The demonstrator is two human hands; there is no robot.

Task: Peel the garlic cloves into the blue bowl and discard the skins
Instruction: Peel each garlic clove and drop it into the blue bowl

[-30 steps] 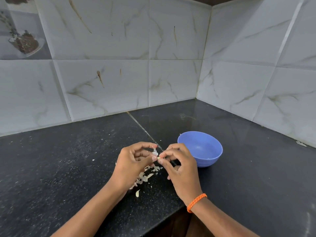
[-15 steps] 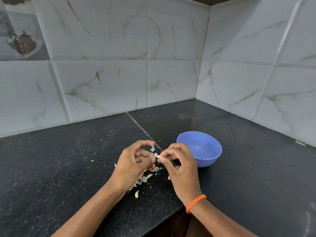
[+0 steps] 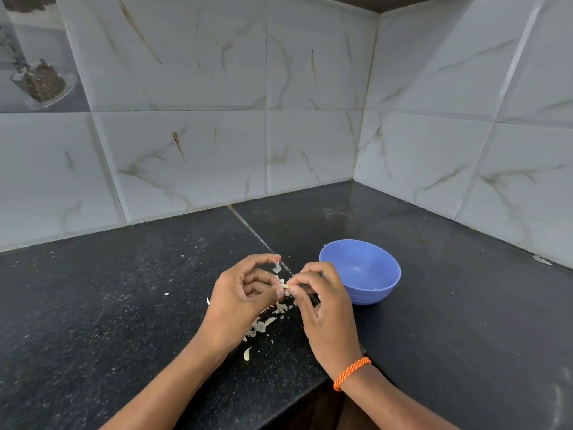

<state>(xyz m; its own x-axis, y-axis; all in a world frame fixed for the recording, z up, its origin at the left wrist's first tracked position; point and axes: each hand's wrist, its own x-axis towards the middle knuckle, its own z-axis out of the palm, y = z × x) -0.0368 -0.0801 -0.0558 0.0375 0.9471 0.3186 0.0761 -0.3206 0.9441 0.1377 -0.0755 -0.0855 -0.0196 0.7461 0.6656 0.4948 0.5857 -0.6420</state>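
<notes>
Both hands, left hand (image 3: 242,301) and right hand (image 3: 322,302), pinch one small pale garlic cloveclove (image 3: 284,286) mid-peel; papery skins (image 3: 263,324) litter the black speckled counter (image 3: 124,305) near its front edge, undiscarded; the round blue plastic bowl (image 3: 361,273) looks empty.

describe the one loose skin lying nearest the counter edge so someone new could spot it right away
Start at the black counter and find the blue bowl near the corner. Beside it, under the left hand, lies a pile of skins. The skin you want lies alone, nearer the counter's front edge, by the left wrist: one pale curled flake, apart from the heap.
</notes>
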